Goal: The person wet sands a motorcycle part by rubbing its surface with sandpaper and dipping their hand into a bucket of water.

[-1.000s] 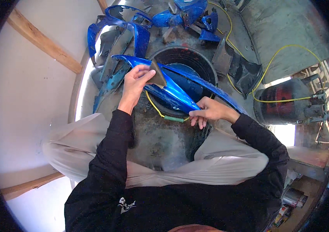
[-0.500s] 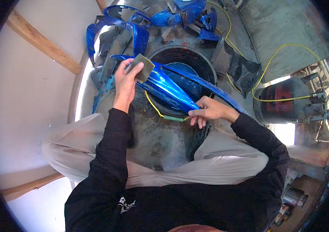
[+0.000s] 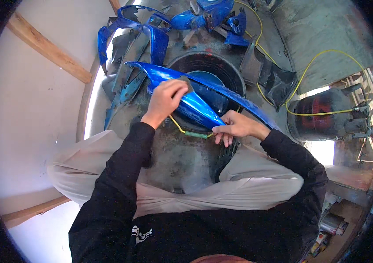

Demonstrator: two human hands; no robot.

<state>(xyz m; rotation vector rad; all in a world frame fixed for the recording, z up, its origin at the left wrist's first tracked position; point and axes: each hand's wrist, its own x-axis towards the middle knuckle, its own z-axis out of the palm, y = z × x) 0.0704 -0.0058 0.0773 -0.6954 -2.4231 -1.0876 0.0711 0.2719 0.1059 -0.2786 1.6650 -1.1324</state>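
Note:
A glossy blue motorcycle fairing panel [image 3: 197, 108] lies slantwise over a black tub [image 3: 238, 72] in front of me. My left hand [image 3: 165, 101] is closed on a grey-green sanding pad [image 3: 188, 84] and presses it against the upper face of the panel. Most of the pad is hidden under the fingers. At the panel's narrow near end, my right hand [image 3: 238, 124] pinches the tip between thumb and fingers. Beneath the panel, liquid shows in the tub.
More blue fairing parts [image 3: 158, 41] lie beyond the tub, with a dark plastic panel [image 3: 276, 83] to its right. A yellow hose [image 3: 303, 81] runs to a black tank [image 3: 316, 111] at the right. The tub's green handle grip [image 3: 196, 134] hangs nearest me. A white wall [image 3: 33, 114] stands left.
My left hand has moved right and towards me, bringing the sanding pad from the panel's far left part down onto its middle. My right hand has barely moved.

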